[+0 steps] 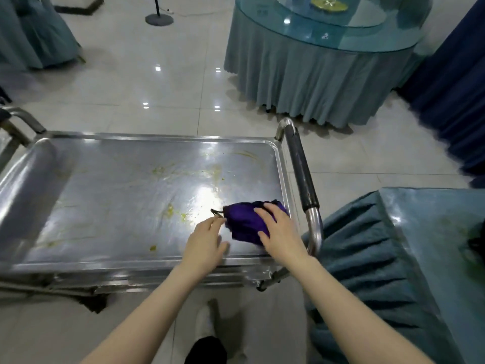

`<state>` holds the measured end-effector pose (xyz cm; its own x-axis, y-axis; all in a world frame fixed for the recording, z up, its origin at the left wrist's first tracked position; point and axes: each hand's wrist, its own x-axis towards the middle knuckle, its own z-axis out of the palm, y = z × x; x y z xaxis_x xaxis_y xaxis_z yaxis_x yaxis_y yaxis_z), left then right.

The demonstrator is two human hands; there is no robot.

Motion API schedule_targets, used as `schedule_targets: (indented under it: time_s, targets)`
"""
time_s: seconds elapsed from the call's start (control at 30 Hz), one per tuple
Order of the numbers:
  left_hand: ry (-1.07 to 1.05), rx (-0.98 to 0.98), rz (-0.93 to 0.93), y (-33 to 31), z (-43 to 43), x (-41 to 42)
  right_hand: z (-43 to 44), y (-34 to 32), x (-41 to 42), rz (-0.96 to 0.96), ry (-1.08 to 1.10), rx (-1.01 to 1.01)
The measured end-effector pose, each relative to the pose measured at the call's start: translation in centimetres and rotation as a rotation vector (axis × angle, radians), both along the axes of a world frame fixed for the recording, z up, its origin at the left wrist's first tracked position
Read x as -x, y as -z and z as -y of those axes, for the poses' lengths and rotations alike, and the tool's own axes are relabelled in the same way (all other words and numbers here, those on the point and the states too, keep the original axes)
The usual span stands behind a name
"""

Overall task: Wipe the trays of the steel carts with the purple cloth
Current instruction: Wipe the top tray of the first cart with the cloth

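Purple cloth [245,223]: bunched, lying in tray's near right corner. Steel cart tray [118,185]: flat, rimmed, smeared yellow-green.

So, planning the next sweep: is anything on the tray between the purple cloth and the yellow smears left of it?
Only the left hand, at the purple cloth's left edge; otherwise bare tray up to the yellow smears.

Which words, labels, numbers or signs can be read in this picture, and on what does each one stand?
None can be read.
The glass tabletop bears small pale marks, too blurred to read.
The tray, the cloth and the cart handle show no text.
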<state>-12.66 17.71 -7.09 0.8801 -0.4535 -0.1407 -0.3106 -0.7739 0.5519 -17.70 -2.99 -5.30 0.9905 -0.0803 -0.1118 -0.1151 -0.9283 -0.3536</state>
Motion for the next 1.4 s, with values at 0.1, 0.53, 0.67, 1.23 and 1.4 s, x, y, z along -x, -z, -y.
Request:
schedule_targets:
  time_s: [0.1,0.53,0.67,1.23,1.4]
  targets:
    - [0.150,-0.051,0.054,3.1,-1.2,2.2,-0.6,3.6,1.1,-0.165,-0.082,0.050]
    - [0.385,-0.246,0.251,5.8,-2.1,-2.9,-1.6,7.0,-0.4,-0.207,-0.020,0.141]
    - [0.388,-0.120,0.266,6.1,-2.8,-3.6,-2.8,6.2,3.9,-0.180,-0.105,0.214]
    - [0.454,-0.033,0.290,6.4,-3.6,-5.5,-0.3,7.8,-14.0,-0.257,0.078,0.181]
    - [0.508,-0.016,0.294,5.6,-4.1,-5.9,-3.5,7.9,-1.6,-0.294,0.089,0.195]
